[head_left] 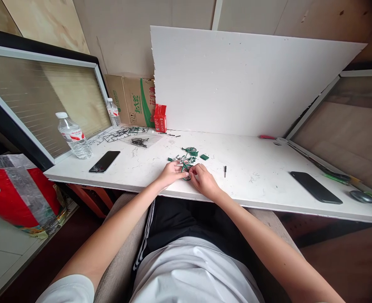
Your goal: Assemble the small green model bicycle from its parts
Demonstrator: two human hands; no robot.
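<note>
Near the front edge of the table, a small green model bicycle (pixel 186 169) with a spoked wheel is between my hands. My left hand (pixel 170 173) grips its left side with thumb and fingers. My right hand (pixel 203 179) pinches at its right side, and the fingertips hide what they touch there. Just behind lies a green part with a spoked wheel (pixel 190 150), among smaller green pieces. A flat green piece (pixel 204 157) rests to the right of these. Farther right is a short black stick-like tool (pixel 225 171).
On the left are a phone (pixel 104 161), water bottle (pixel 74 136), black part frames (pixel 125 133) and plastic bag of dark parts (pixel 140 142). A red box (pixel 160 118) stands before a carton (pixel 132 99). At right lie a black phone (pixel 315 187) and mouse (pixel 362 196).
</note>
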